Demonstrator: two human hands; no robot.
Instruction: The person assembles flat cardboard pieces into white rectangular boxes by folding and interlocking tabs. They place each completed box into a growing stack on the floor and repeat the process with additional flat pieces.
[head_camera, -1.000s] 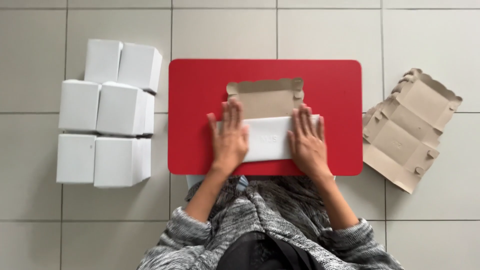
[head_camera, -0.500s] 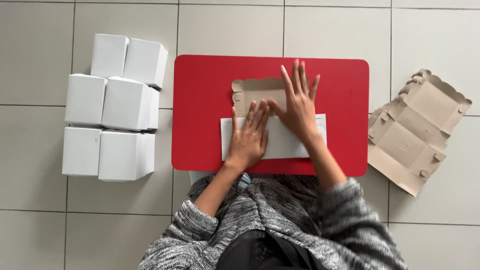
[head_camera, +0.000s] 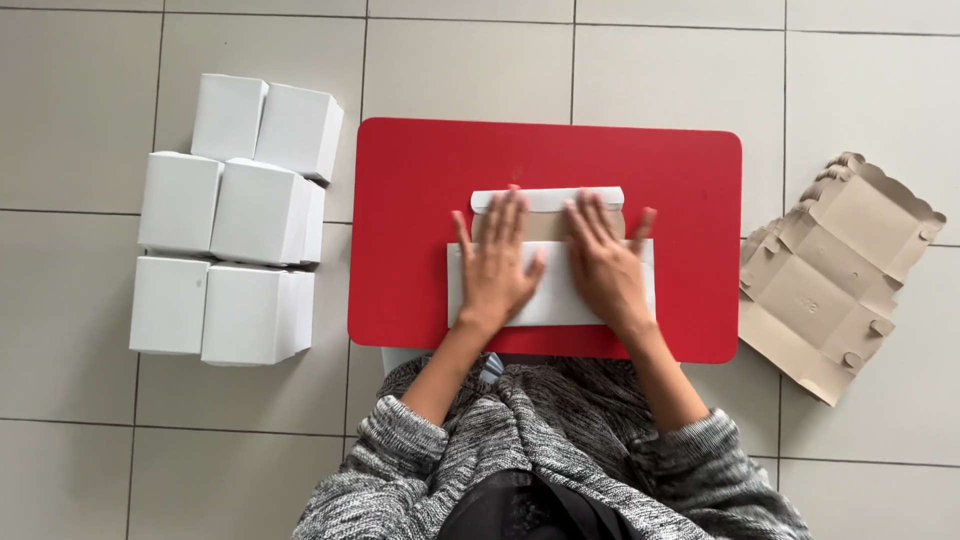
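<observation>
While both palms bear down flat, the folded white cardboard blank (head_camera: 552, 285) stays pinned at the middle of the red table (head_camera: 420, 170). At far left, six assembled white boxes (head_camera: 232, 220) sit clustered on the tiled floor (head_camera: 70, 440), clear of the work surface. The left hand (head_camera: 497, 265) lies open, fingers spread across the blank's left half, gripping nothing. The right hand (head_camera: 603, 265) lies likewise open on the right half, fingertips near the folded-over top flap (head_camera: 548, 199). At far right, a stack of flat brown blanks (head_camera: 835, 270) rests on the floor within reach.
</observation>
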